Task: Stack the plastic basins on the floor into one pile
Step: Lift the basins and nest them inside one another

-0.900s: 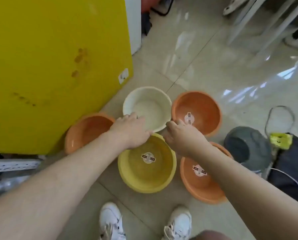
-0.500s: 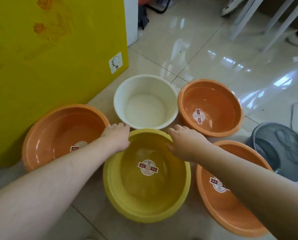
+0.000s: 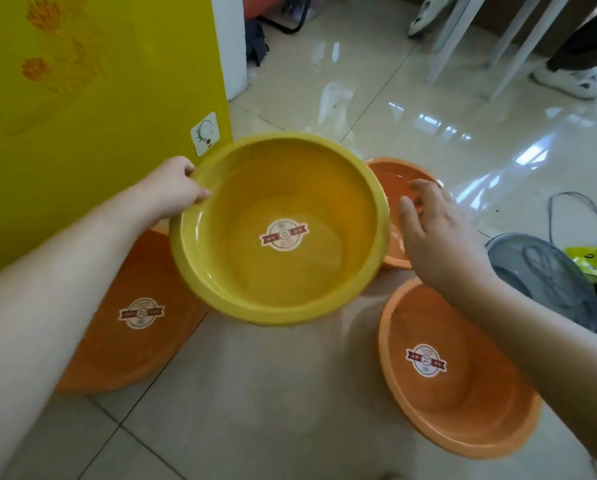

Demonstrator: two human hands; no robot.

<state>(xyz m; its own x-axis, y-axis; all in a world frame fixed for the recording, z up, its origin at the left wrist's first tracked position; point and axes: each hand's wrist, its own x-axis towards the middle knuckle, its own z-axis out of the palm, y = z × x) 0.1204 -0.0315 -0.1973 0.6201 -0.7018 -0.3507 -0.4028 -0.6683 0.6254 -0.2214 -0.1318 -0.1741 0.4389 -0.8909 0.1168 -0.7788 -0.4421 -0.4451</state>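
Observation:
My left hand [image 3: 175, 188] grips the left rim of the yellow basin [image 3: 279, 268], which is lifted off the floor and tilted toward me; a round label sits in its bottom. My right hand [image 3: 439, 233] hovers just right of the basin with fingers spread, holding nothing. Three orange basins rest on the floor: one at the left [image 3: 134, 327] under my left arm, one at the lower right [image 3: 456, 386], and one farther back [image 3: 399, 178], mostly hidden by the yellow basin. The white basin seen earlier is hidden behind the lifted yellow one.
A yellow cabinet [image 3: 82, 98] with a white dial stands close on the left. A grey bucket [image 3: 546, 282] and a green packet [image 3: 594, 261] sit at the right. White table legs [image 3: 446, 39] and another person's shoes [image 3: 567, 81] are at the back.
The yellow basin has been lifted off the floor and moved up and away, now covering the white basin. My right hand has let go of its rim and opened.

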